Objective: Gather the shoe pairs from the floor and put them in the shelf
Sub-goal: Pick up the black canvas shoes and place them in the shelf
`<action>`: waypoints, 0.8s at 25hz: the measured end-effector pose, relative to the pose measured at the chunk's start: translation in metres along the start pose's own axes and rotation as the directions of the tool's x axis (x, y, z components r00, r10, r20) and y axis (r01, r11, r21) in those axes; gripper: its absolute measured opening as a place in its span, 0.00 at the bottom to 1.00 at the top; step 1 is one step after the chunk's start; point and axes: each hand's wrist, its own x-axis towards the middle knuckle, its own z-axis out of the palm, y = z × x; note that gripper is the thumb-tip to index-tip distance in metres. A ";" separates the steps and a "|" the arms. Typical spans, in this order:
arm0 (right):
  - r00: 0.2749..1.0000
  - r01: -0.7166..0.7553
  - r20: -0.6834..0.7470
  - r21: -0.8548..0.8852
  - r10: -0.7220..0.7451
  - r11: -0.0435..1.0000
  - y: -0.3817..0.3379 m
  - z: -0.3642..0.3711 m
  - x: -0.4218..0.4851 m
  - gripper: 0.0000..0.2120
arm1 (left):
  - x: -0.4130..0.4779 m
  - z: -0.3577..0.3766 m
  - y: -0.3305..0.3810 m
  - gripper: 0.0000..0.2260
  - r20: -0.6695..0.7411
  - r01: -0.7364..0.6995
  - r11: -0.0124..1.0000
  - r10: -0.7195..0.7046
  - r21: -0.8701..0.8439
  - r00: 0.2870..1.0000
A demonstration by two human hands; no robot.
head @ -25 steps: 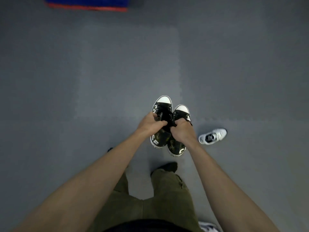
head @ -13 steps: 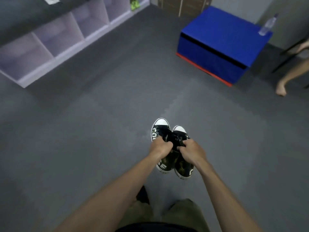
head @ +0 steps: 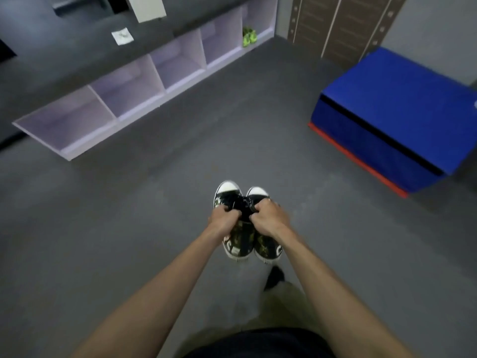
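Observation:
I hold a pair of black camouflage sneakers with white toe caps side by side above the grey floor. My left hand (head: 224, 220) grips the left sneaker (head: 236, 245) at its opening. My right hand (head: 269, 219) grips the right sneaker (head: 267, 248) the same way. The pale lilac shelf (head: 160, 99) stands low along the wall at the upper left, well ahead of my hands, with several open compartments. A neon green pair of shoes (head: 249, 36) sits in its far right compartment.
A big blue box with a red base (head: 392, 120) stands on the floor to the right. Brown panelled doors (head: 335, 24) are at the back. A dark counter top (head: 77, 40) with a white paper runs above the shelf. My foot (head: 275, 276) shows below the sneakers.
My view has swung up and left from the floor toward the shelf, which has come closer. Both hands keep their hold on the sneakers. The white shoe on the floor has left the view.

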 end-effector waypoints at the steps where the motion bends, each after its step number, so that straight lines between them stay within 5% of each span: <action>1: 1.000 0.029 -0.006 -0.025 -0.030 0.999 -0.010 -0.024 0.031 0.05 | 0.020 0.001 0.031 0.15 -0.010 -0.001 0.999 0.001 -0.033 1.000; 4: 0.997 0.077 -0.015 -0.088 -0.078 0.993 -0.039 -0.083 0.108 0.05 | 0.076 -0.006 0.103 0.07 -0.038 -0.023 0.993 0.018 -0.114 0.999; 10: 0.994 0.108 -0.021 -0.131 -0.111 0.986 -0.114 -0.152 0.279 0.06 | 0.224 -0.039 0.219 0.10 -0.041 -0.065 0.958 0.056 -0.279 0.998; 20: 0.994 -0.074 -0.090 -0.073 0.067 0.995 -0.221 -0.258 0.515 0.07 | 0.450 -0.089 0.433 0.06 0.181 -0.040 0.988 0.067 -0.149 0.981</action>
